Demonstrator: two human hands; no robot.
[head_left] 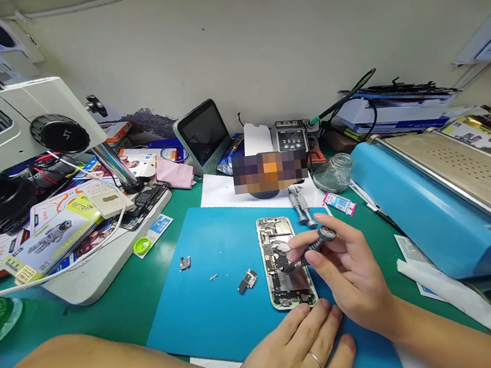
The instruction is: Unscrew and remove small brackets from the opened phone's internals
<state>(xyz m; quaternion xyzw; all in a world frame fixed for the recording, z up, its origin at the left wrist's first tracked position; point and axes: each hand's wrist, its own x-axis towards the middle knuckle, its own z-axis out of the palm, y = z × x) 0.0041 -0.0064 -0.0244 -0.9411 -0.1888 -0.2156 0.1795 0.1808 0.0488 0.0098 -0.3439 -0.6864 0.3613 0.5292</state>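
Note:
An opened smartphone lies on the blue mat, its inner parts exposed. In my right hand is a dark screwdriver, gripped between thumb and fingers and tilted over the phone's middle. Its tip is hard to make out against the dark parts. My left hand, with a ring on one finger, lies flat with fingers stretched out, fingertips by the phone's lower edge. To the phone's left are a dark module with a metal bracket, a small metal strip and a small circuit part.
Two more screwdrivers lie behind the phone. A glass jar and a blue machine stand to the right. On the left, a microscope stand base carries boxes and phone parts. A soldering station sits at the back.

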